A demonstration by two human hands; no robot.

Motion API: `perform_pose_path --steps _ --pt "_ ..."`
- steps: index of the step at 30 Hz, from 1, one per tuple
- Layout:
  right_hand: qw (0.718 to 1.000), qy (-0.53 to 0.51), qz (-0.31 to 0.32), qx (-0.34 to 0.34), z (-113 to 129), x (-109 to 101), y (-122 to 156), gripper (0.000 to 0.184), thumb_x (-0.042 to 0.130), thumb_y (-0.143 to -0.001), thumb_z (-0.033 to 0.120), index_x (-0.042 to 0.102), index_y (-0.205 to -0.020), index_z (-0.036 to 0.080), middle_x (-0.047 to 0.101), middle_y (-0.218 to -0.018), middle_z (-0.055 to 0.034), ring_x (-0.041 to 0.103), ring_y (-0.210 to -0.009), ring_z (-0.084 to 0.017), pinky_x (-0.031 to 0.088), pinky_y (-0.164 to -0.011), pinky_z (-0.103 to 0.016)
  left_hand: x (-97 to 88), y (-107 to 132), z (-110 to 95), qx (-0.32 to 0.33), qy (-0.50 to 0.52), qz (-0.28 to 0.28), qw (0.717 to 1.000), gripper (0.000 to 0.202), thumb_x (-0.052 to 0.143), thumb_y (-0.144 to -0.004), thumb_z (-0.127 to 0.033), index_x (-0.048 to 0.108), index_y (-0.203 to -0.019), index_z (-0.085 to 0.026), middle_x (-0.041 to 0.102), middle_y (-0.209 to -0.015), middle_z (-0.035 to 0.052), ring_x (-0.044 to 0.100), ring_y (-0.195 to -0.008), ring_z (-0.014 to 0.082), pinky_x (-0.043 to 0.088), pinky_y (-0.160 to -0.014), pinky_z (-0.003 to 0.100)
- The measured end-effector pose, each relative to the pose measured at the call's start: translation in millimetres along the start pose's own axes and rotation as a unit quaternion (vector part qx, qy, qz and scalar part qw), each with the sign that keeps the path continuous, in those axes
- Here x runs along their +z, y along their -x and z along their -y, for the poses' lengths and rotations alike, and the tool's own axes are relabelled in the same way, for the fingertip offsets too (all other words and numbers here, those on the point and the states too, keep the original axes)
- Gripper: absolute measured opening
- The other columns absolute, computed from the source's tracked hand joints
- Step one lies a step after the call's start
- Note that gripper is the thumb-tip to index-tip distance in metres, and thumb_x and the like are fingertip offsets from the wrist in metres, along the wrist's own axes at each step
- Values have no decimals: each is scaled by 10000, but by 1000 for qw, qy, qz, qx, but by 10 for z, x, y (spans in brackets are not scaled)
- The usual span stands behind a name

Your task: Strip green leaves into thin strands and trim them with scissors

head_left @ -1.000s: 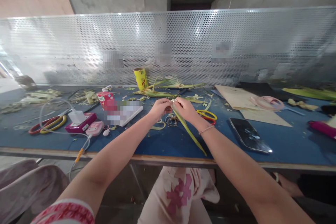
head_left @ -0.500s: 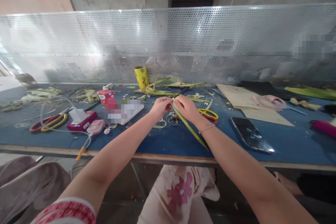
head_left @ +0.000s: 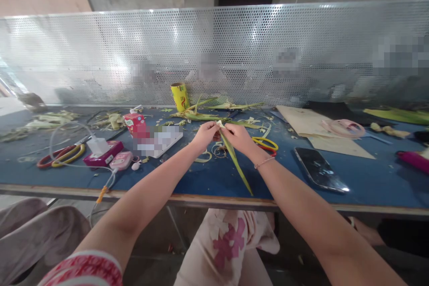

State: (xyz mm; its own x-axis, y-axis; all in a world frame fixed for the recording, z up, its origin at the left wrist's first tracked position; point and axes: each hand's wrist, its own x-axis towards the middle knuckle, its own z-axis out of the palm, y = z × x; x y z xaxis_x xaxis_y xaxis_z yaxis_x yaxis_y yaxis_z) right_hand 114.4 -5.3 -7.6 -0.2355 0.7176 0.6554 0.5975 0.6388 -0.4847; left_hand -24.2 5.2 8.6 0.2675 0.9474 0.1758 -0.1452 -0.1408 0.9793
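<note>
leaf [head_left: 236, 161], seemingly pinched by left hand [head_left: 205, 136] and right hand [head_left: 238, 136]

head view | worn on head | faces forward, down over table [head_left: 208, 183] | hands [head_left: 205, 137] [head_left: 239, 137] near | perforated screen [head_left: 234, 35] beyond

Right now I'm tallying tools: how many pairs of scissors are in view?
2: one pair left of the purple box, another pair right of the right hand; more may be hidden.
</note>
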Motion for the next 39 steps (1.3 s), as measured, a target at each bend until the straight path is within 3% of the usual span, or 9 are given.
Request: perform_pose_path --steps 5,13,22,25,29,32,39 --pt "1000 0 -11 -29 28 -49 -3 340 397 -878 326 288 -580 205 356 -548 29 356 -542 -114 250 -539 -265 8 16 -37 -2 22 13 1000 198 603 -747 -207 483 -602 -143 492 -480 -36 480 -437 58 405 -487 190" --pt "991 47 -17 -127 -30 -86 -5 241 368 -904 274 427 -682 202 462 -679 -10 448 -667 -147 331 -629 -268 12 33 -53 -28 75 27 996 195 611 -764 -195 506 -617 -123 482 -485 -35 460 -427 40 411 -478 172" --pt "986 42 -17 -158 46 -120 29 229 364 -910 283 472 -724 203 498 -733 -30 481 -726 -157 366 -676 -272 13 15 -51 -30 93 -32 995 257 581 -797 -198 493 -570 -117 450 -461 -31 434 -417 39 389 -449 161" --pt "992 20 -11 -126 58 -79 12 214 377 -895 295 468 -724 203 501 -733 -27 476 -710 -155 366 -667 -274 -21 -8 -49 -31 97 -57 993 271 600 -788 -238 492 -569 -120 454 -464 -28 430 -420 43 401 -457 169" --pt "997 -73 5 8 46 -11 -14 197 468 -840 391 495 -828 196 519 -747 -12 472 -647 -141 369 -611 -267 -62 -52 -32 -29 96 -86 991 254 610 -775 -252 482 -590 -134 463 -471 -31 442 -423 52 419 -474 181" --pt "990 -95 53 90 33 15 -23 243 485 -811 425 483 -727 196 479 -632 18 435 -577 -132 333 -565 -264 -76 -70 -23 -25 90 -106 990 224 587 -788 -258 479 -630 -144 465 -479 -36 443 -418 56 412 -462 183" --pt "991 -90 -7 99 17 20 -30 247 448 -811 371 434 -633 201 390 -566 33 366 -555 -127 268 -556 -268 -38 -28 12 18 -29 -32 999 137 564 -788 -240 532 -703 -138 518 -544 -22 487 -468 74 456 -509 217"
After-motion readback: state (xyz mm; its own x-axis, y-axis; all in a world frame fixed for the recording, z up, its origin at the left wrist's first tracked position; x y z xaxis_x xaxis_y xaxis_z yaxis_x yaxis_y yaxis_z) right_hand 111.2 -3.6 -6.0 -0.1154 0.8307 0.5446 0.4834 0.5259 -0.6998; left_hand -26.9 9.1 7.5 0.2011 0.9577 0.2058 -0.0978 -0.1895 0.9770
